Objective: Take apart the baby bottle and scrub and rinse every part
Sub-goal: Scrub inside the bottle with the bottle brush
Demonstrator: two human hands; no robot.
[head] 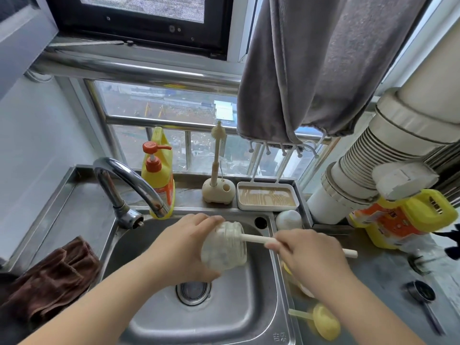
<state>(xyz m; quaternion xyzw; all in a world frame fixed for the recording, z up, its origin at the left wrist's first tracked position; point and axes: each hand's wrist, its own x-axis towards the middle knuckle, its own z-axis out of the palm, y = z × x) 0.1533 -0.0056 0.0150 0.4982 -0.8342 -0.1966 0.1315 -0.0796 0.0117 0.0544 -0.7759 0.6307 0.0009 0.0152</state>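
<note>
head | bottle [224,247] over sink [249,307] | brush [256,239] inside bottle

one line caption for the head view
Left hand holds bottle over sink; right hand works brush inside.

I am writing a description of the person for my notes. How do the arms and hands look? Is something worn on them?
Both arms are bare as far as the picture shows: no sleeve is visible on either forearm. The left hand and the right hand wear no gloves. I see no ring, watch or bracelet, though the fingers are partly hidden and slightly blurred.
</note>
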